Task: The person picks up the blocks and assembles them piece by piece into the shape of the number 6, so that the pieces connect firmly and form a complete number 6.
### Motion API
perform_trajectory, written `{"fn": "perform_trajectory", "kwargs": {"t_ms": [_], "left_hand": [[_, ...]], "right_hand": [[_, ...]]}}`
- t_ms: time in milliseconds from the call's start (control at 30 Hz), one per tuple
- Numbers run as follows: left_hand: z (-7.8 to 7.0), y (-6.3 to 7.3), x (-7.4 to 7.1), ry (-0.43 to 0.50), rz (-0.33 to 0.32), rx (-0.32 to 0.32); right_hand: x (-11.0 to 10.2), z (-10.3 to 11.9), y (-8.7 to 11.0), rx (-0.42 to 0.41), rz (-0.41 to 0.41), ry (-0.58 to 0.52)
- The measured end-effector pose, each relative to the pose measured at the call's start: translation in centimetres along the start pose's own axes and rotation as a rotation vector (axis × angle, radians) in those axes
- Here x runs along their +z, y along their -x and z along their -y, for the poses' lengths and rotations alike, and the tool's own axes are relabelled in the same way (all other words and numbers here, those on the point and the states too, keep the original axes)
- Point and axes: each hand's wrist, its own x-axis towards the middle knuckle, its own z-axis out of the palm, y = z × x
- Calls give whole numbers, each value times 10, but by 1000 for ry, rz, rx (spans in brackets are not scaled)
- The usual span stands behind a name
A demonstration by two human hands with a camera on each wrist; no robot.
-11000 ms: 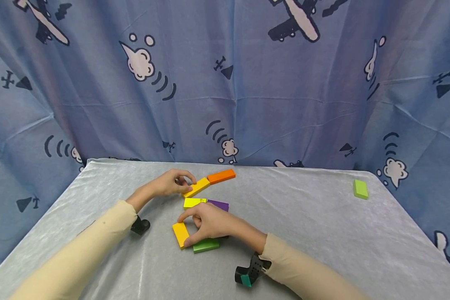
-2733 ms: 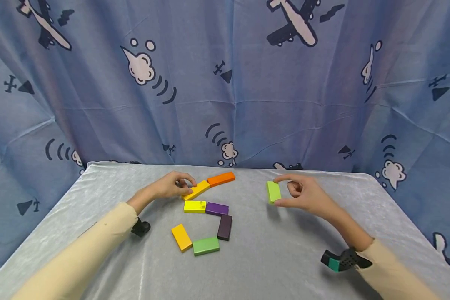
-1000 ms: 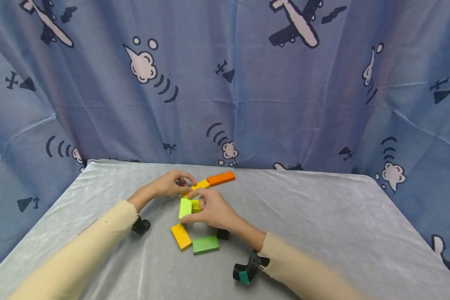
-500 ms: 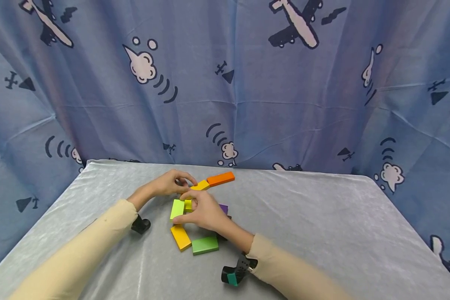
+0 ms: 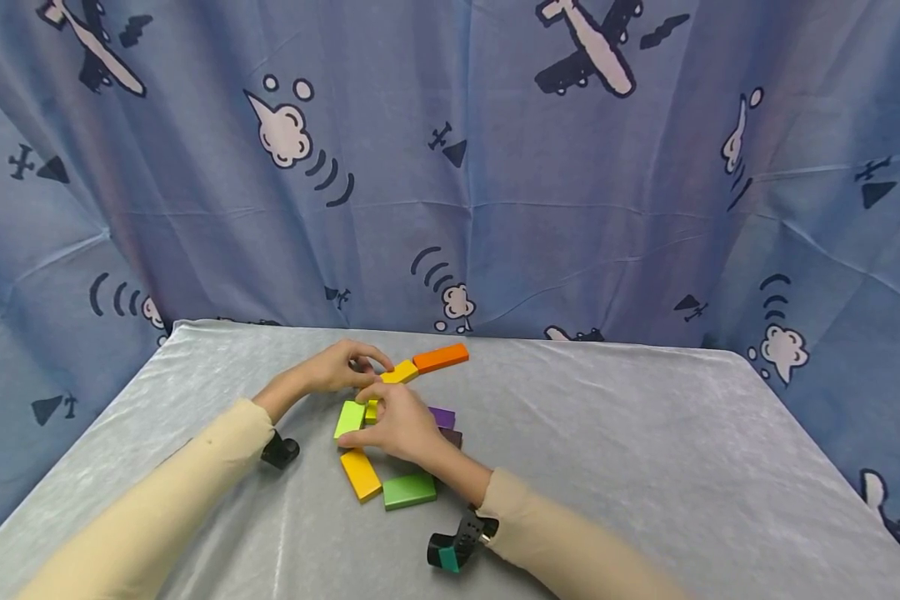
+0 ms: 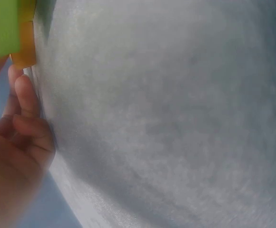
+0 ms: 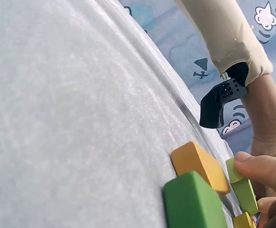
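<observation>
My right hand [image 5: 402, 427] pinches a lime green block [image 5: 349, 421] between thumb and fingers, close over the cloth. Its far end lies by a bright yellow block [image 5: 371, 412], partly hidden by the fingers. The near end is beside an amber block [image 5: 362, 477]. In the right wrist view the thumb presses the end of the lime block [image 7: 244, 194]. Farther back, my left hand [image 5: 336, 367] holds a second amber block [image 5: 401, 372] at its left end, between thumb and index finger; the right hand covers part of that block.
A green block [image 5: 409, 492], a dark brown block [image 5: 452, 437] and a purple block [image 5: 442, 417] curve round with the amber and yellow ones. An orange block [image 5: 441, 357] adjoins the rear amber one. Grey cloth [image 5: 645, 467] covers the table; a patterned curtain [image 5: 540, 208] hangs behind.
From the table's far right, the lime block was picked up and carried left to the curve of blocks. Over the last second it slid slightly farther left. The left hand stayed in place.
</observation>
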Motion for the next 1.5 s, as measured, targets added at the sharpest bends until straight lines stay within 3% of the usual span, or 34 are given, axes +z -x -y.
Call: {"fn": "perform_trajectory", "kwargs": {"t_ms": [500,1133,1500], "left_hand": [[6,0,0,24,10,-17],[3,0,-1,23,11,-9],[3,-1,0,23,11,-44]], "right_hand": [[5,5,-4,82,20,143],[6,2,-5,83,35,128],[5,3,-4,85,31,130]]}}
